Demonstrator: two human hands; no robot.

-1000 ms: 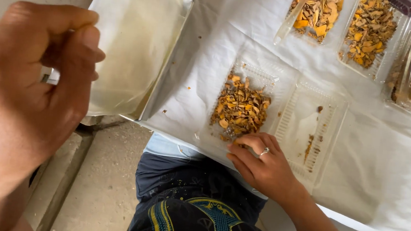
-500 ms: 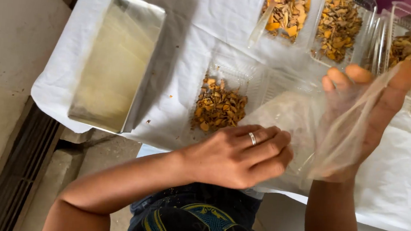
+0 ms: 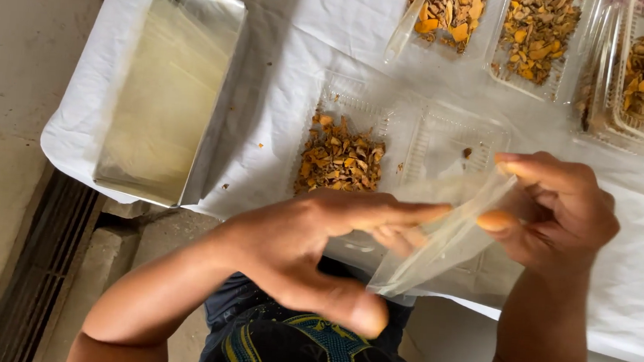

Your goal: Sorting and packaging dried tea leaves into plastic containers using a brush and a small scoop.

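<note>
Head view | both my hands hold a thin clear plastic bag [image 3: 440,236] above the white-clothed tabletop [image 3: 326,28] | left hand [image 3: 316,249] fingers flat against it, right hand [image 3: 557,215] fingers pinching its upper edge | opening the bag; mouth needs parting.

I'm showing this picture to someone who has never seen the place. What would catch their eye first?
Most likely the two hands in the foreground, the left hand and the right hand, holding a thin clear plastic bag between them. Just behind, on the white cloth, an open clear container holds orange-yellow dried pieces, with more filled containers along the top edge. At the left sits a long metal tray.
</note>
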